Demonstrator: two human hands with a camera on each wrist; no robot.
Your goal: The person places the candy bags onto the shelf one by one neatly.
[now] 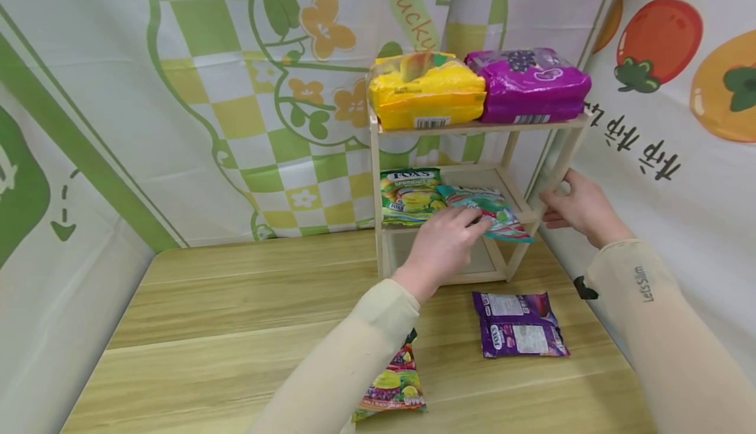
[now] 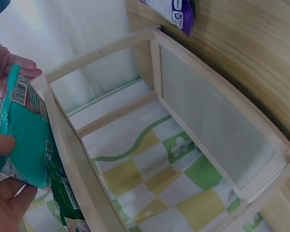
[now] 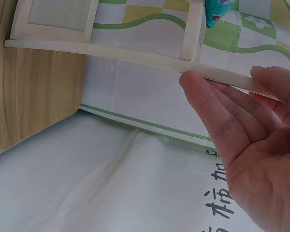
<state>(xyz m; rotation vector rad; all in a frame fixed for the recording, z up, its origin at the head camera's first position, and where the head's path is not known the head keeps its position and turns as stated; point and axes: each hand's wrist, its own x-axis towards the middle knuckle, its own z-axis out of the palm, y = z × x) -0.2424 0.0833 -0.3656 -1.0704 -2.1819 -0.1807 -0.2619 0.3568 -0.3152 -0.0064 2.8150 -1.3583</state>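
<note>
My left hand (image 1: 444, 245) pinches a teal candy bag (image 1: 493, 214) over the front edge of the middle shelf. In the left wrist view, thumb and fingers grip one end of this teal bag (image 2: 26, 137). Beside it on the same shelf lies a green-and-yellow FOX'S candy bag (image 1: 411, 194). My right hand (image 1: 581, 207) holds the right front post of the small wooden rack (image 1: 378, 191). From the right wrist, the post (image 3: 121, 53) runs between the thumb and fingers of that hand (image 3: 251, 130).
On the rack's top sit a yellow package (image 1: 428, 96) and a purple package (image 1: 528, 89). A purple candy bag (image 1: 520, 325) lies on the wooden table (image 1: 236, 329) before the rack. A multicoloured candy bag (image 1: 392, 388) is partly hidden by the left forearm. Printed cloth (image 1: 201, 92) hangs behind.
</note>
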